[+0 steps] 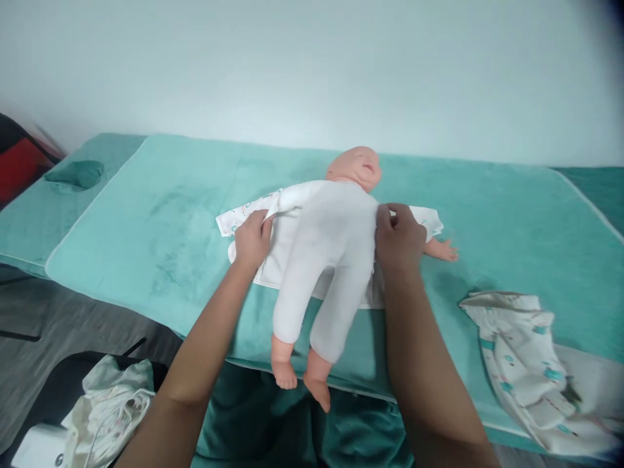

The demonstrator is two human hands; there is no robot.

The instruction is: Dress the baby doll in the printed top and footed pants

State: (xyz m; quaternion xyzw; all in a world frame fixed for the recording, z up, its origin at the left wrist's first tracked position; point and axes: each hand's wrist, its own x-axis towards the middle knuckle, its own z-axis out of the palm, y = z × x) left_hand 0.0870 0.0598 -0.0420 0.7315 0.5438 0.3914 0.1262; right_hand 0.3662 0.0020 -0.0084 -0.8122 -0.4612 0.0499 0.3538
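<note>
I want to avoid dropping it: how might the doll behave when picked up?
The doll would probably give when squeezed, since its white body looks padded and cloth-covered. The legs might sag, since they share that soft-looking covering. The smooth, bare head could be slippery to grip.

Soft, cool light is brightening the wall (292, 78), faint shadows are falling beside the doll (336, 221), and darkness is shading the view's upper right corner.

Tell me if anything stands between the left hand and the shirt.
Nothing visible does: the left hand pinches the shirt near a sleeve. The doll lies over the shirt's middle, right of that hand.
</note>
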